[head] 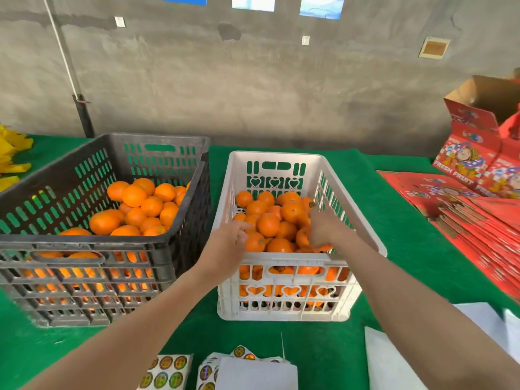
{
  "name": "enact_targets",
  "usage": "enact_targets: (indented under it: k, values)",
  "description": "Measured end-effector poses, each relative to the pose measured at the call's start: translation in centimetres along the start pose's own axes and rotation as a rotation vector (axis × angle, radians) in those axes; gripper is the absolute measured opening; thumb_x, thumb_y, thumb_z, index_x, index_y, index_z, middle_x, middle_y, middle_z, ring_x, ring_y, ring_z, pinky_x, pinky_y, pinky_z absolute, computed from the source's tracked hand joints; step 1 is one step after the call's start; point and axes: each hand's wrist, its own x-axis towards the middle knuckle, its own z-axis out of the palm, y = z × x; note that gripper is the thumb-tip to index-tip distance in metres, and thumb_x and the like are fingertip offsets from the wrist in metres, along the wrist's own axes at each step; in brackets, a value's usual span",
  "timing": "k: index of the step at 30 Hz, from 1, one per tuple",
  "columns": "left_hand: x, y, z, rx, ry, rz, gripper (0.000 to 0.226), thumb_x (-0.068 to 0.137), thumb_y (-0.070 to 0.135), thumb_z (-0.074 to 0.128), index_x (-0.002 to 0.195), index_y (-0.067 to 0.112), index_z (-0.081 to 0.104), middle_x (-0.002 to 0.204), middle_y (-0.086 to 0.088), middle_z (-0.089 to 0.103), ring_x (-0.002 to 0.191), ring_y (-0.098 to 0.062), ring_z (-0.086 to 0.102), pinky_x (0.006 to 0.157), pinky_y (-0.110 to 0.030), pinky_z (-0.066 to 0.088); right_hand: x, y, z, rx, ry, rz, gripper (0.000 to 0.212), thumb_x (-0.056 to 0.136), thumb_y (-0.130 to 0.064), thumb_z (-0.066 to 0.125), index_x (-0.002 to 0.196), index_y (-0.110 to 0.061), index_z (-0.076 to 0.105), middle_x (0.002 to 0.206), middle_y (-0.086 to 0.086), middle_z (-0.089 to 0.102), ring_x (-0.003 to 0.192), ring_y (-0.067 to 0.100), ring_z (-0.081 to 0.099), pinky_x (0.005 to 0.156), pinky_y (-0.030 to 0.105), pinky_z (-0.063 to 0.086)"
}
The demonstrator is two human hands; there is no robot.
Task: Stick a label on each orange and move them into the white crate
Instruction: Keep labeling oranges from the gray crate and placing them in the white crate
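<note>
The white crate (284, 257) stands on the green table, partly filled with oranges (268, 224). To its left, the black crate (112, 241) holds more oranges (140, 204). My left hand (229, 244) hovers at the white crate's near left rim, its index finger stretched toward the fruit, and it holds nothing. My right hand (323, 228) reaches into the white crate from above, fingers curled over an orange (323, 248) at the near right side. Sheets of round labels (166, 372) lie at the table's near edge.
A second stack of label sheets (206, 372) and white paper (394, 361) lie near me. Red fruit boxes (464, 161) and flat red cartons (484, 229) fill the right side. Yellow material (8, 156) sits far left. A pole (83, 114) leans on the grey wall.
</note>
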Motion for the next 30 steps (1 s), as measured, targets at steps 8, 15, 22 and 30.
enact_targets:
  k: [8, 15, 22, 30]
  values:
    - [-0.2, 0.1, -0.1, 0.052, -0.005, 0.039, 0.033, 0.098, 0.006, 0.039, 0.126, 0.007, 0.056, 0.112, -0.01, 0.063, 0.101, -0.016, 0.057, 0.082, -0.018, 0.042, 0.8, 0.3, 1.0, -0.068, 0.029, -0.022, 0.035, 0.083, -0.02, 0.059, 0.116, -0.011, 0.053, 0.117, 0.012, 0.056, 0.112, 0.031, 0.051, 0.101, 0.045, 0.04]
    - [-0.8, 0.0, -0.3, 0.029, 0.025, 0.084, 0.034, 0.092, -0.004, 0.044, 0.122, 0.004, 0.059, 0.109, -0.011, 0.064, 0.097, -0.016, 0.057, 0.082, -0.015, 0.043, -11.8, -7.5, 4.7, 0.622, 0.622, -0.875, 0.03, 0.09, -0.026, 0.055, 0.064, -0.01, 0.055, 0.06, -0.003, 0.05, 0.056, 0.009, 0.041, 0.053, 0.022, 0.033]
    - [-4.5, 0.1, -0.7, -0.179, 0.133, 0.14, 0.026, 0.093, -0.005, 0.049, 0.116, 0.0, 0.061, 0.113, -0.01, 0.06, 0.097, -0.01, 0.056, 0.082, -0.003, 0.042, -12.8, -8.0, 16.5, -0.022, -0.352, -0.501, 0.059, 0.076, -0.063, 0.062, 0.094, -0.008, 0.052, 0.095, 0.005, 0.047, 0.092, 0.025, 0.05, 0.075, 0.033, 0.04]
    - [-11.4, -5.0, 1.5, -0.189, 0.096, -0.235, 0.02, 0.093, 0.006, 0.056, 0.105, 0.02, 0.062, 0.1, 0.004, 0.064, 0.094, -0.008, 0.062, 0.086, -0.018, 0.051, -12.7, -8.4, 17.4, 0.076, -0.191, -0.429, 0.019, 0.09, -0.02, 0.054, 0.103, -0.007, 0.055, 0.109, 0.009, 0.047, 0.107, 0.029, 0.049, 0.084, 0.038, 0.044]
